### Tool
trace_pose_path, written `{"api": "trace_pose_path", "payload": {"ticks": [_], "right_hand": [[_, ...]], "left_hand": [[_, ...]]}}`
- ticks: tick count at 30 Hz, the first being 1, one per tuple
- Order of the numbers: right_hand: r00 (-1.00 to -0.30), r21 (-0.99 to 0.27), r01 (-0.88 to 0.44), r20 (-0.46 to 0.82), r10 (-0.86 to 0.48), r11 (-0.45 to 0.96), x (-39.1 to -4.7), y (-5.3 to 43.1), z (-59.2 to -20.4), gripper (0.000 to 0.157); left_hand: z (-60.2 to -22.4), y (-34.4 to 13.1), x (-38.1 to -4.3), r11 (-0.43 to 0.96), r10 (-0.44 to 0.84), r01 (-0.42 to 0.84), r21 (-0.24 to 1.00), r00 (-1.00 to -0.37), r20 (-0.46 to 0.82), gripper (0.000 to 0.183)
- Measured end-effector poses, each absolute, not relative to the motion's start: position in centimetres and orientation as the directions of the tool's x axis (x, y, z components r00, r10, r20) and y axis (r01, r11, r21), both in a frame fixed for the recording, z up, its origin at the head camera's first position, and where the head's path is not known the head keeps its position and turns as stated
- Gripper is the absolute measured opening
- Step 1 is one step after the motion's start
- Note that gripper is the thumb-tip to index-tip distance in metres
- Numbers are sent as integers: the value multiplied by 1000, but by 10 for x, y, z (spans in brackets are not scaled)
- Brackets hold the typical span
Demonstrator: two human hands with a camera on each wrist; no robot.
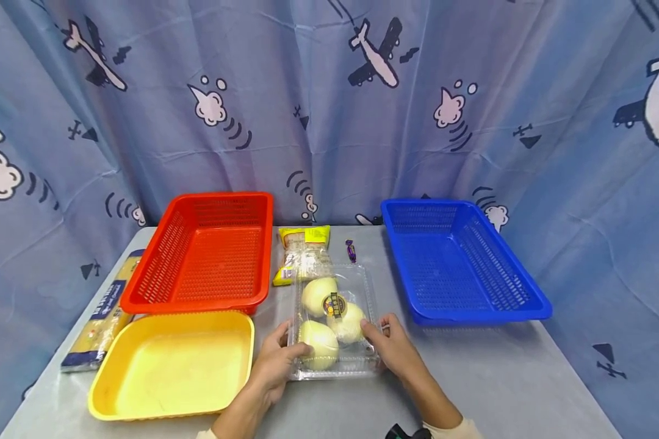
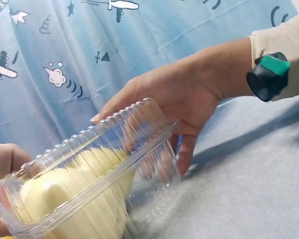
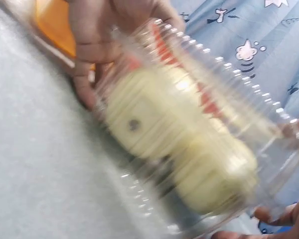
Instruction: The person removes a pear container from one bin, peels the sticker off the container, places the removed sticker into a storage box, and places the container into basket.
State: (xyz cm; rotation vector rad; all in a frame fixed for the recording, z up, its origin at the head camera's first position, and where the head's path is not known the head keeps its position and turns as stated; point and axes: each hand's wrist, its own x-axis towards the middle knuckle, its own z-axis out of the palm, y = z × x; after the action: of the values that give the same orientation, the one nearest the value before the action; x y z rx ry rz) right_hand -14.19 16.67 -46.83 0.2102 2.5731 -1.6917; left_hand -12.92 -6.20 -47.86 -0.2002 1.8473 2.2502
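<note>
A clear plastic clamshell box (image 1: pixel 357 283) with three pale yellow round fruits (image 1: pixel 320 344) inside is held between both hands. A dark label with a round emblem (image 1: pixel 335 305) sits on its lid. My left hand (image 1: pixel 271 364) grips the left side, thumb over the lid. On the opposite side my right hand (image 1: pixel 396 347) grips the box, its thumb on top and other fingers partly hidden. Ribbed walls of the box show in the left wrist view, with the right hand (image 2: pixel 174 89) at the far end. The right wrist view is blurred.
A red basket (image 1: pixel 269 256) and a yellow tray (image 1: pixel 170 407) stand left, beside a long blue-and-yellow packet (image 1: pixel 101 311). Behind the box lie a yellow-edged clear bag (image 1: pixel 304 247) and a small purple wrapped candy (image 1: pixel 351 250). A blue basket (image 1: pixel 472 314) stands right.
</note>
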Motion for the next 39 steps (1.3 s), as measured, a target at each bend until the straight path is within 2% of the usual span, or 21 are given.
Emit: {"api": "trace_pose_path", "payload": {"ticks": [3, 7, 13, 19, 29, 39], "right_hand": [[-992, -837, 123, -91, 86, 534, -140, 169, -460, 54], [-998, -769, 39, 3, 65, 638, -137, 168, -446, 67], [-983, -702, -133, 184, -2, 700, -138, 161, -426, 67], [-955, -707, -253, 293, -51, 661, -150, 154, -417, 56], [-925, -742, -378, 330, -188, 554, -176, 139, -421, 55], [-883, -661, -470, 346, -318, 585, -193, 127, -431, 56]], "left_hand": [[-479, -61, -128, -177, 77, -254, 951, -967, -244, 87], [-480, -60, -128, -174, 74, -251, 952, -968, -241, 86], [-479, -59, -129, -185, 73, -251, 950, -968, -242, 86], [-478, -58, -128, -165, 54, -259, 952, -966, -253, 87], [-478, -60, -128, -160, 55, -263, 951, -965, -258, 85], [-480, -59, -126, -167, 50, -282, 945, -959, -277, 86]]}}
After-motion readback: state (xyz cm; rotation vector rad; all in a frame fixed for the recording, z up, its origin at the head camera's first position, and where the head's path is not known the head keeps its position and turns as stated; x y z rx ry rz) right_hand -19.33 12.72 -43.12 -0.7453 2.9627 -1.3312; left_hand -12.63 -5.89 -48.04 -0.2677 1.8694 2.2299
